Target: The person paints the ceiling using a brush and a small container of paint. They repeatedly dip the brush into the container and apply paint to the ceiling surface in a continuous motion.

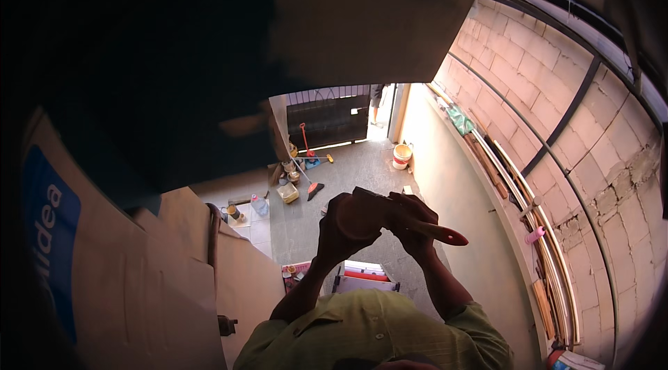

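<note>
Both my hands are raised together in front of my chest, dark against the brighter floor below. My left hand [332,234] is wrapped round a small round container [358,219], whose contents I cannot make out. A paintbrush [440,233] with a wooden handle is in my right hand [419,238]. Its handle points to the lower right, and its broad head lies over the container's far rim. Shadow hides whether the bristles touch the rim.
A dark panel [362,22] hangs ahead. Far below are a white bucket [402,156], a broom [315,191] and a plastic tub [287,194]. Poles [518,192] rest along the right block wall [515,43]. Beneath me is what looks like a stepladder top [365,286]. A person's leg [376,102] shows at the doorway.
</note>
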{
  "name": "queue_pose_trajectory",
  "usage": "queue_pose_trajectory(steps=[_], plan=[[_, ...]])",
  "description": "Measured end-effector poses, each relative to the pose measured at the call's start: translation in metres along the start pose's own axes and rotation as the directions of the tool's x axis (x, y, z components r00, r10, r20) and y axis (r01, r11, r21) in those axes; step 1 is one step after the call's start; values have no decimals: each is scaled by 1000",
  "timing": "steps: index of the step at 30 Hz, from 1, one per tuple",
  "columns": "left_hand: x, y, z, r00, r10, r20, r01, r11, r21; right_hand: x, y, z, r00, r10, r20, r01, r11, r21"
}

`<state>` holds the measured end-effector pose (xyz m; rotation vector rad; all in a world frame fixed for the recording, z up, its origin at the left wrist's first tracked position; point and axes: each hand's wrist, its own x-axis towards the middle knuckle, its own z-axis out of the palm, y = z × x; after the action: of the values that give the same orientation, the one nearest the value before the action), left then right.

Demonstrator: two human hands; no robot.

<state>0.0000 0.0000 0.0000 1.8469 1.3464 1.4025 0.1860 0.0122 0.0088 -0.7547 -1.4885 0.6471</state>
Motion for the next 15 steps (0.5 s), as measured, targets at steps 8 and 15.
queue_pose_trajectory(steps=[8,15], plan=[[-3,-2,2,1000,-29,-3,29,999,-46,-11,1,4,997,-21,-81,19,999,-25],[0,-10,0,999,21,-27,-21,1000,3,-10,2,6,990,109,-93,-96,986,137]])
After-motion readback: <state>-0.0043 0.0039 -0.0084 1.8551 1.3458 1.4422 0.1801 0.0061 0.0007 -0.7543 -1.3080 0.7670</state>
